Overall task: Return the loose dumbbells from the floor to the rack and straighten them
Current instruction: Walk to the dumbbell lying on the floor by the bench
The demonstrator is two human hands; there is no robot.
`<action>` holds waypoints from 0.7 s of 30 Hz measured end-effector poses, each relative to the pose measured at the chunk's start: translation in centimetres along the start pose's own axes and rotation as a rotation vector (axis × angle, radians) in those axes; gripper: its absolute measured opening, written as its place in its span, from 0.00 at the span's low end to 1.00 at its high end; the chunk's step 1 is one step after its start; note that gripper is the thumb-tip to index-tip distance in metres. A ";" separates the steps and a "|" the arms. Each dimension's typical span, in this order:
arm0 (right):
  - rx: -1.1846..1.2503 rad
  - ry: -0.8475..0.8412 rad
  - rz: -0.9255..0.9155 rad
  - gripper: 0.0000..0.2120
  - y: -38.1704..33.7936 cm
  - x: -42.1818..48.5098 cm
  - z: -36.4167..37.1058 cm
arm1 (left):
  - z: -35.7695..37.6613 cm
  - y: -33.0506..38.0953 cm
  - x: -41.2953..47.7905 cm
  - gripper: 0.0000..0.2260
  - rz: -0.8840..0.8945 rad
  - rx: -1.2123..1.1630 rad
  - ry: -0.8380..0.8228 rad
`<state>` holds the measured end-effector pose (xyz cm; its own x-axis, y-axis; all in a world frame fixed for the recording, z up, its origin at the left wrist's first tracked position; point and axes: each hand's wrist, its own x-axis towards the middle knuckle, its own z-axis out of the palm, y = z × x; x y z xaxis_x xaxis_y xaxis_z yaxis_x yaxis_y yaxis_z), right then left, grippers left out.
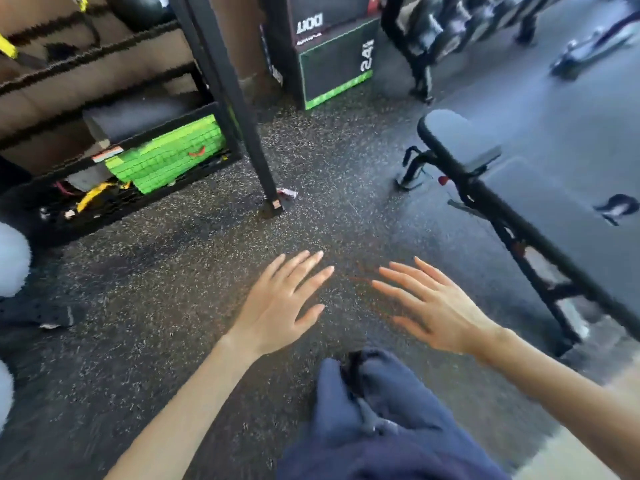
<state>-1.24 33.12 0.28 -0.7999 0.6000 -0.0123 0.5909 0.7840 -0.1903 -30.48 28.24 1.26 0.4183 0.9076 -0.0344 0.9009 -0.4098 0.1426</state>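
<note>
The dumbbells (434,27) sit far off at the top of the room, a blurred grey-and-black row on the rack (419,71), well apart from the person. Out to the right a small dark object (618,206) lies on the floor (156,306); it is too blurred to tell whether it is a loose dumbbell.

The person reaches both bare arms forward and down. The left hand (277,306) and the right hand (436,313) hang palm-down over the speckled rubber floor, near each other but apart. The fingers (315,278) of both are straight and spread, and neither hand holds anything.

Below the hands a navy trouser leg (374,427) shows. To the right stands a black padded bench (460,140) on its dark frame. Straight ahead a black box (332,64) with a green edge rests on the floor. To the left a black storage shelf (221,109) holds a bright green block (166,154) and some yellow straps in its lowest tier.
</note>
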 end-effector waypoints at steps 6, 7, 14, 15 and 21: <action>-0.028 0.066 0.331 0.27 0.1 -9.9 -1.3 | -0.4 5.7 6.0 0.24 0.336 -0.015 0.004; -0.033 0.079 0.389 0.27 0.0 -11.5 -1.7 | -0.5 7.0 7.1 0.24 0.388 -0.013 0.015; -0.072 0.268 0.672 0.26 -1.0 -23.0 -3.4 | -0.2 18.6 11.8 0.25 0.617 -0.039 0.071; -0.075 0.286 0.698 0.26 -1.2 -24.7 -3.4 | 0.1 20.6 12.0 0.25 0.633 -0.050 0.073; -0.018 0.289 0.819 0.26 -1.6 -34.8 -2.4 | 2.4 31.9 12.0 0.24 0.724 -0.103 0.056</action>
<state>25.89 11.43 3.32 -0.0655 0.9916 0.1115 0.9725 0.0885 -0.2154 3.59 25.79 2.99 0.8957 0.4172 0.1536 0.3848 -0.9005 0.2025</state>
